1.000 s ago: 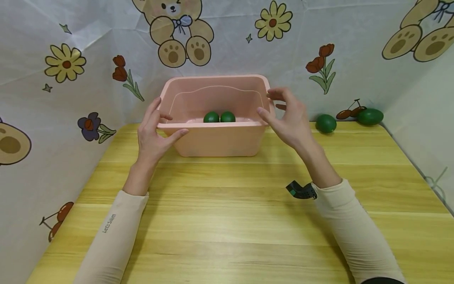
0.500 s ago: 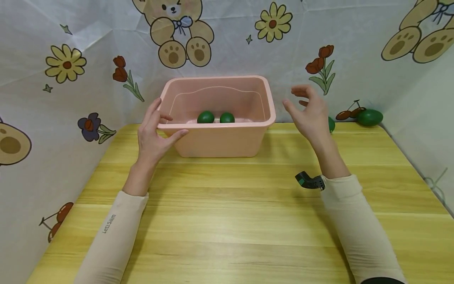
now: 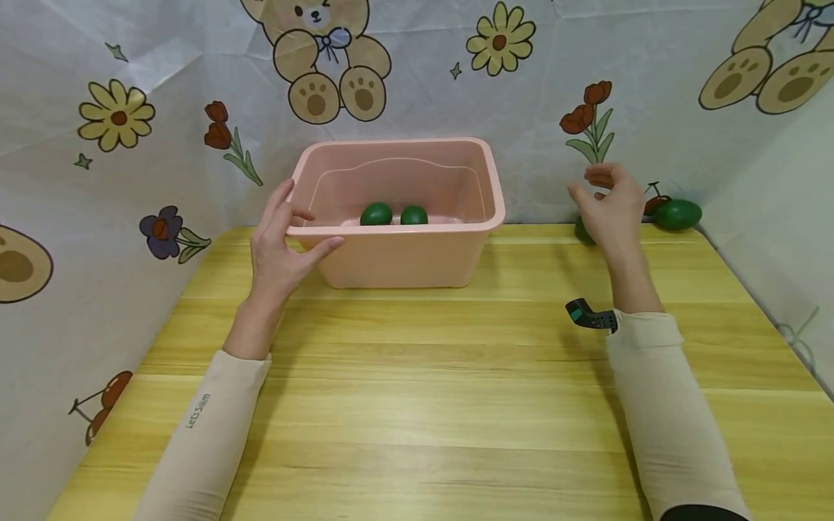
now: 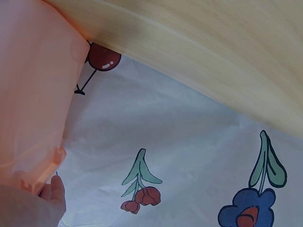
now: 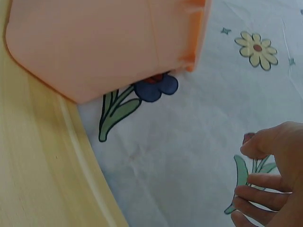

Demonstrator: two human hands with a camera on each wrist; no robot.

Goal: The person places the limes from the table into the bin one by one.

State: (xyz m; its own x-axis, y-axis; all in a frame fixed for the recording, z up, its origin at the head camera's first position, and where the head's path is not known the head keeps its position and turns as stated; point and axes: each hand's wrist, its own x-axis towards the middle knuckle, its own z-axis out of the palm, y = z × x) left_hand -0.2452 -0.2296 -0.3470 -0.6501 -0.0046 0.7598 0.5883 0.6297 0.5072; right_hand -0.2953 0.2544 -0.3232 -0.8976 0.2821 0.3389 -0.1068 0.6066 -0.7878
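Observation:
My left hand [image 3: 276,250] grips the left rim of a pink plastic bin [image 3: 397,257], its thumb along the front edge. In the left wrist view, the fingers [image 4: 57,194] curl at the bin's rim. Two smooth green oval fruits, a left one [image 3: 376,214] and a right one [image 3: 413,215], lie inside on the bin's floor, slightly apart. My right hand [image 3: 615,206] holds nothing and hovers right of the bin, fingers loosely bent. It partly hides a third green fruit [image 3: 582,231] at the table's back edge.
Another green oval fruit [image 3: 677,215] lies at the table's back right corner. A white cloth [image 3: 417,65] printed with bears and flowers hangs behind the wooden table [image 3: 417,405]. The bin stands near this cloth.
My right hand has left the bin's right rim and moved right, toward the green fruits at the back. Inside the bin, the left fruit has shifted left, widening the gap. The left hand stays put.

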